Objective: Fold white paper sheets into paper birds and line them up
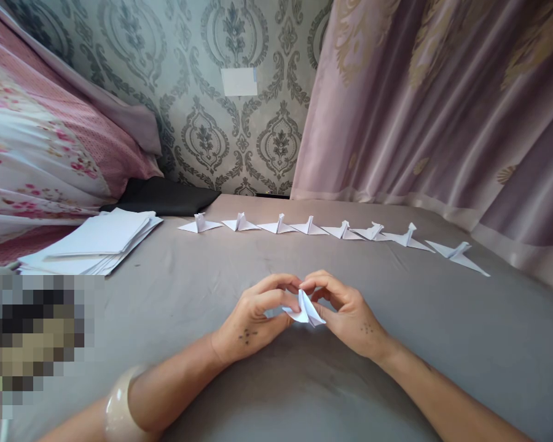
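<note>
Between my two hands is a small folded white paper bird (pixel 306 312), a pointed fold sticking up at its middle. My left hand (pixel 258 316) pinches its left side, fingertips and thumb closed on the paper. From the other side my right hand (pixel 348 313) grips it, index finger near the raised tip and thumb at the right edge. Parts of the fingers are hidden behind the paper. A pale bangle (pixel 120 408) circles my left forearm.
Several finished-looking paper birds (pixel 309 226) stand in a row across the grey sheet (pixel 188 307). At left lies a stack of white paper (pixel 96 236) before a black folded item (pixel 166 195). Curtains (pixel 396 110) hang at right; a pixelated patch covers the lower left.
</note>
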Motion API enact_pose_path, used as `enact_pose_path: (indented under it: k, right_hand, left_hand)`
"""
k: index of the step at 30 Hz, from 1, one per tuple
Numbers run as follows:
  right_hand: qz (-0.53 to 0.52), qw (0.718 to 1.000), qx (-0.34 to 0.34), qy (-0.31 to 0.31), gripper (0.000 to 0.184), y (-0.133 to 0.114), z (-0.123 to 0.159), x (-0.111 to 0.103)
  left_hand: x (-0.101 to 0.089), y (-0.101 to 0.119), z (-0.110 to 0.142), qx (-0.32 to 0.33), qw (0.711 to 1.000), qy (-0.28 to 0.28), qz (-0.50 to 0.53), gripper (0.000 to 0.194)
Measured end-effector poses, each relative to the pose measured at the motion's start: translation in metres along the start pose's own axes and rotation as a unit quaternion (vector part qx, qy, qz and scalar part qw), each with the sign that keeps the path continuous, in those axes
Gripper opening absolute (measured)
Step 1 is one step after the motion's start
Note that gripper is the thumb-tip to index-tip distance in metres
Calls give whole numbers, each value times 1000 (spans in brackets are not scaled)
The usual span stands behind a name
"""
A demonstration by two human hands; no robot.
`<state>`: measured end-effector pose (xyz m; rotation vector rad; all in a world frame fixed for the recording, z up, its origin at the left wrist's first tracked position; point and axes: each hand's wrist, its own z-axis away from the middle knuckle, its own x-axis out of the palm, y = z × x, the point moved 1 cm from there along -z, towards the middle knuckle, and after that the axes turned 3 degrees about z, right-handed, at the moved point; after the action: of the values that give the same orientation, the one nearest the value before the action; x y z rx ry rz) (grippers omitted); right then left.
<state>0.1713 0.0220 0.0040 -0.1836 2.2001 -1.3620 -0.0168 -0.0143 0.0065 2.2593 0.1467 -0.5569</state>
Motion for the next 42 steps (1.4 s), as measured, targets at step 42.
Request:
enact_pose_path:
  k: [42]
  right_hand:
    - [-70,978,186,64,30,-17,1,14]
  left_hand:
    - [6,-1,-13,-365,856,82,356,19]
